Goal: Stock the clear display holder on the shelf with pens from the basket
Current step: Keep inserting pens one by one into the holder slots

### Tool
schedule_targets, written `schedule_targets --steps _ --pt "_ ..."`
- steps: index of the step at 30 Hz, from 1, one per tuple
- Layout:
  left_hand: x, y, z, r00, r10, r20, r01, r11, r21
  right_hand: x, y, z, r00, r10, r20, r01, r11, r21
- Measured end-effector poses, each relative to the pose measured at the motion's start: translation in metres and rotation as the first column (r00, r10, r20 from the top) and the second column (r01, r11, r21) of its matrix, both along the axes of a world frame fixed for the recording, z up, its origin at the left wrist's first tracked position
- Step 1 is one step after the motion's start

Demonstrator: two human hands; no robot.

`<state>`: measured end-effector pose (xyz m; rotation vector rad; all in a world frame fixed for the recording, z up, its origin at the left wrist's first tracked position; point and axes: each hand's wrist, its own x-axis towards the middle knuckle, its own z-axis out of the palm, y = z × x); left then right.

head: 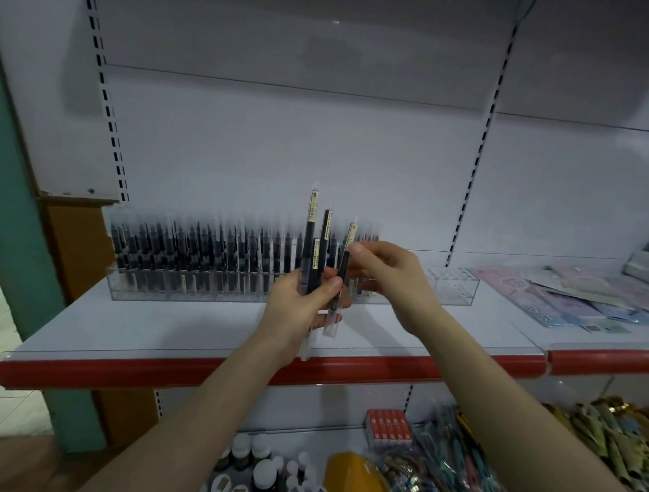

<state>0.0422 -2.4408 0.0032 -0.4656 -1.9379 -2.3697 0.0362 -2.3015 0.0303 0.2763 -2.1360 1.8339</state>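
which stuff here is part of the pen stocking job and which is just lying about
Job: left hand gripping pens; right hand pinching one pen; holder.
Lying about: paper packs, bottles, red box.

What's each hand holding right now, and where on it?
Left hand grips a bunch of pens around their lower barrels. Right hand pinches a single pen near its upper end.

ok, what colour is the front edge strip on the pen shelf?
The front edge strip is red, seen in the head view, the only one.
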Motion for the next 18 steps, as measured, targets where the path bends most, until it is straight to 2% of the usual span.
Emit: schedule_targets --steps 7,9,11,13,14,16,18 --pt "0.013 -0.006 0.001 0.998 -0.060 -0.002 0.060 0.997 -0.044 -0.002 0.003 0.011 0.999 -0.045 -0.014 0.041 0.975 -0.216" --pt "0.015 -0.007 0.002 0.998 -0.058 0.002 0.058 0.997 -0.057 -0.006 0.007 0.014 0.998 -0.060 0.008 0.061 0.972 -0.226" --pt "0.015 -0.008 0.006 0.999 -0.048 0.008 0.048 0.998 -0.048 -0.010 0.013 0.010 0.988 -0.153 -0.018 0.152 0.986 -0.068" --pt "0.012 -0.008 0.011 0.999 -0.046 0.009 0.046 0.998 -0.031 -0.014 0.021 -0.001 0.925 -0.325 -0.196 0.356 0.923 0.148" --pt "0.011 -0.007 0.013 0.999 -0.047 0.011 0.048 0.999 -0.025 -0.014 0.026 -0.006 0.878 -0.355 -0.321 0.433 0.875 0.216" --pt "0.009 -0.003 0.017 0.998 -0.056 0.015 0.056 0.998 -0.030 -0.017 0.033 -0.017 0.792 -0.220 -0.570 0.488 0.789 0.373" --pt "0.008 0.003 0.020 0.997 -0.070 0.030 0.071 0.997 -0.038 -0.021 0.037 -0.024 0.713 -0.030 -0.700 0.535 0.670 0.515"
